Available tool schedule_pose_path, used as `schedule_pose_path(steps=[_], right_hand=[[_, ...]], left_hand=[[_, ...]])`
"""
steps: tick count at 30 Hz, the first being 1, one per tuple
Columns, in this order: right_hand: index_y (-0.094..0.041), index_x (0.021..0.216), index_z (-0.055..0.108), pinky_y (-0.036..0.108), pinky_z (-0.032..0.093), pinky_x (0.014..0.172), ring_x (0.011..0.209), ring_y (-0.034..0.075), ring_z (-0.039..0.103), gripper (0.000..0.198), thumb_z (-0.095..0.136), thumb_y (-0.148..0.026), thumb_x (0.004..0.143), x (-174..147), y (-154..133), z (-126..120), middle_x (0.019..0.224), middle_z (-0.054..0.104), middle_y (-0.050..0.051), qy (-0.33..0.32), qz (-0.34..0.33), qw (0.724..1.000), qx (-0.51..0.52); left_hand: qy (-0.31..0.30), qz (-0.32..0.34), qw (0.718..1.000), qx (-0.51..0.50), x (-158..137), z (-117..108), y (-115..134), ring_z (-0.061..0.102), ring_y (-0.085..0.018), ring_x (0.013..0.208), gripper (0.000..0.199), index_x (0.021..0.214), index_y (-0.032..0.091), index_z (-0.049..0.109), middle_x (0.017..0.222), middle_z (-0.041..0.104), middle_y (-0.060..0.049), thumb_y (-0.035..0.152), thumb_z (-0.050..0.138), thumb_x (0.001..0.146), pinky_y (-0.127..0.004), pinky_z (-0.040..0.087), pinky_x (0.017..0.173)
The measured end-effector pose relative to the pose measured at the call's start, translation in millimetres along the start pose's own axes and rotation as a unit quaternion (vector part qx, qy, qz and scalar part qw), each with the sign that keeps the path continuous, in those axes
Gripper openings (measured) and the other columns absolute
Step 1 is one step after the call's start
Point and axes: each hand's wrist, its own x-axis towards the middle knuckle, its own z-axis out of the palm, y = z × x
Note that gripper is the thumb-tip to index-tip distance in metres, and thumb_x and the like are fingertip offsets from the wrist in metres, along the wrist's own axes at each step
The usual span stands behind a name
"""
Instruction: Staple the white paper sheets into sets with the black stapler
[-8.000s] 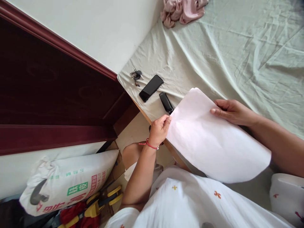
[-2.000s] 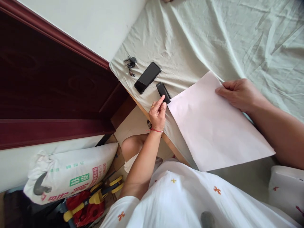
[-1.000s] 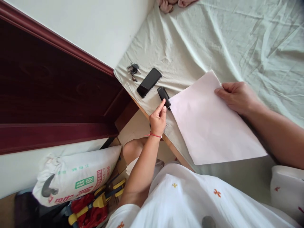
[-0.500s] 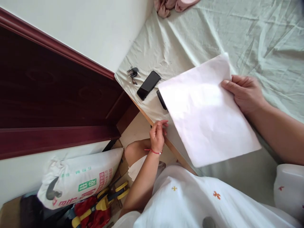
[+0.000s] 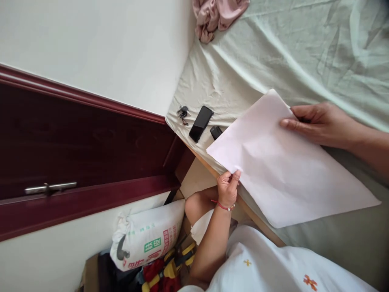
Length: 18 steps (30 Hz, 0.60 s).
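A white sheet of paper, slightly creased, is held up above the bed's edge. My left hand, wearing a red string bracelet, pinches its left edge between thumb and fingers. On the opposite edge, my right hand grips it with the thumb on top and the fingers behind. Beyond the paper's left corner, a black phone lies on the green sheet. Next to it is a small black object, partly covered by the paper. A bunch of keys rests to the phone's left.
The bed has a wrinkled pale green sheet and pink cloth at the back. At left stands a dark red door with a metal latch. A white printed sack and yellow-red toys lie on the floor.
My left hand has risen and taken hold of the paper's left edge. The paper has tilted and turned in my right hand. The view has shifted left.
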Motion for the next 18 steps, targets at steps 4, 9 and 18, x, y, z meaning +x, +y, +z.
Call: schedule_pose_path(steps=[4, 9, 18], right_hand=[[-0.022, 0.102, 0.079, 0.024, 0.050, 0.051, 0.066, 0.017, 0.067, 0.049, 0.089, -0.061, 0.073, 5, 9, -2, 0.084, 0.078, 0.002, -0.021, -0.012, 1.000, 0.019], [-0.020, 0.102, 0.081, 0.031, 0.058, 0.057, 0.068, 0.021, 0.072, 0.052, 0.085, -0.065, 0.077, 8, 13, -6, 0.089, 0.081, 0.005, -0.068, 0.010, 0.997, 0.043], [-0.024, 0.097, 0.074, 0.038, 0.055, 0.067, 0.073, 0.024, 0.071, 0.039, 0.069, -0.061, 0.089, 7, 8, -6, 0.086, 0.078, 0.003, -0.028, -0.036, 0.997, -0.065]], left_hand=[[0.068, -0.007, 0.996, -0.061, 4, 8, 0, 0.065, -0.018, 0.073, 0.056, 0.073, 0.022, 0.073, 0.072, 0.071, -0.001, 0.074, 0.093, 0.067, -0.032, 0.056, 0.075], [0.087, 0.010, 0.988, -0.126, 4, 14, 2, 0.063, -0.014, 0.075, 0.049, 0.074, 0.020, 0.074, 0.075, 0.071, 0.001, 0.064, 0.097, 0.070, -0.026, 0.055, 0.077], [0.124, 0.036, 0.977, -0.171, 5, 17, -3, 0.070, -0.017, 0.092, 0.045, 0.094, 0.021, 0.081, 0.091, 0.078, -0.002, 0.062, 0.091, 0.080, -0.026, 0.055, 0.090]])
